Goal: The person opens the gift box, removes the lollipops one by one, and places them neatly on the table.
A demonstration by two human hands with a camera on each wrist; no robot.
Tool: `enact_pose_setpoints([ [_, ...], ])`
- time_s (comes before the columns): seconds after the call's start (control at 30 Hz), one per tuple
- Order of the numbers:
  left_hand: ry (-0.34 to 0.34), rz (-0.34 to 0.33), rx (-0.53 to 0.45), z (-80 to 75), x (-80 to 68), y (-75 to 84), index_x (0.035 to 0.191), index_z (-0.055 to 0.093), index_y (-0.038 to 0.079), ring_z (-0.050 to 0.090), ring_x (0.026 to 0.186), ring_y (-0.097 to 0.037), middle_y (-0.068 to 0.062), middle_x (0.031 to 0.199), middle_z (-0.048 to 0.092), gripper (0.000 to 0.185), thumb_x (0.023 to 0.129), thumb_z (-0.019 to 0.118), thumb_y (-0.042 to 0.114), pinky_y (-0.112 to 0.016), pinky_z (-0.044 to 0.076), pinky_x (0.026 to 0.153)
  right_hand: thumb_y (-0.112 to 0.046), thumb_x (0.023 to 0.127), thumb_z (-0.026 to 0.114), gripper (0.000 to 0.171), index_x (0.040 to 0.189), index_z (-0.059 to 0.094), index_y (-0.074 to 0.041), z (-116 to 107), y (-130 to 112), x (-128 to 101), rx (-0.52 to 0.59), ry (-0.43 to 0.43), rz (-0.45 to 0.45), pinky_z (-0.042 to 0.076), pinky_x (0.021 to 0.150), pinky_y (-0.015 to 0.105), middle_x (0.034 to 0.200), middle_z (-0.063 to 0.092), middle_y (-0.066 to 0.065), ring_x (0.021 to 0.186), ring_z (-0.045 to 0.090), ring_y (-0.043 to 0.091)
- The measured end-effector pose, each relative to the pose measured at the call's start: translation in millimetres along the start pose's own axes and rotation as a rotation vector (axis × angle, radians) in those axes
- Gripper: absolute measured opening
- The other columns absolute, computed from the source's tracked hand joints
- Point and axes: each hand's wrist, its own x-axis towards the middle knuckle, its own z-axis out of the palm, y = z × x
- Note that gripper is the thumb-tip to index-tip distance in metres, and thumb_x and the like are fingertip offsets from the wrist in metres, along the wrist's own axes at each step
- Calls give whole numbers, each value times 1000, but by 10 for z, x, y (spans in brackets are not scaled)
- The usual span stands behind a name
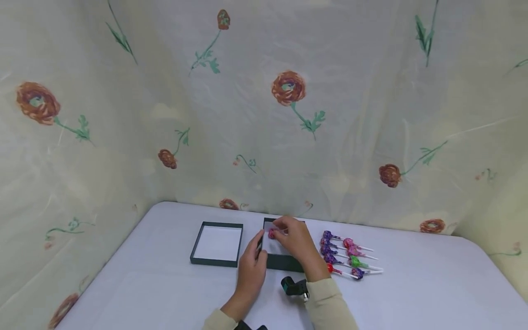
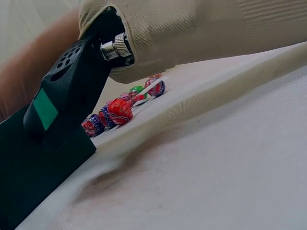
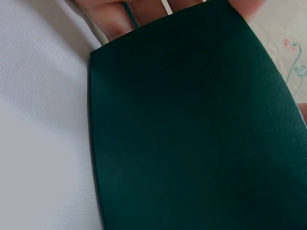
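My right hand (image 1: 294, 239) is over the dark green box (image 1: 284, 262) and pinches a lollipop (image 1: 271, 233) with a pinkish-red wrapper between thumb and fingers. My left hand (image 1: 252, 270) grips the left side of that box. The right wrist view is mostly filled by the box's green wall (image 3: 192, 124), with left-hand fingers (image 3: 112, 21) along its upper edge. In the left wrist view a corner of the box (image 2: 48, 167) shows below the right sleeve and its camera. My right hand and wall hide much of the box's inside.
Right of the box, several wrapped lollipops lie in two columns, among them a green one (image 1: 355, 262), a red one (image 1: 331, 268) and a pink one (image 1: 348, 243). A shallow dark-rimmed tray or lid (image 1: 214, 262) lies left on the white table (image 1: 144, 275). Floral cloth (image 1: 247, 114) hangs behind.
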Motion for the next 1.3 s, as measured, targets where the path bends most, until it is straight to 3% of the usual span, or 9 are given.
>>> enact_pose_setpoints([
  [0.33,8,1,-8,6,-1,-17,144,46,17,39,136,-19,-1,147,45,49,96,46,8,-42,38,108,-9,82,73,19,101,72,-3,19,0,7,-36,-23,-17,56,78,41,95,72,8,86,68,22],
  [0.63,2,20,-15,-3,-4,-19,144,45,17,40,136,-19,-3,148,44,49,96,46,7,-42,38,107,-9,83,73,23,105,72,-2,27,-10,14,-61,-91,-1,55,84,42,99,71,9,92,67,23],
  [1.3,-10,31,-50,-11,-15,11,144,45,14,41,135,-17,-4,148,44,49,95,46,5,-38,39,106,-16,84,72,19,102,73,-9,34,-49,31,-177,-196,36,54,74,36,87,66,0,77,57,15],
])
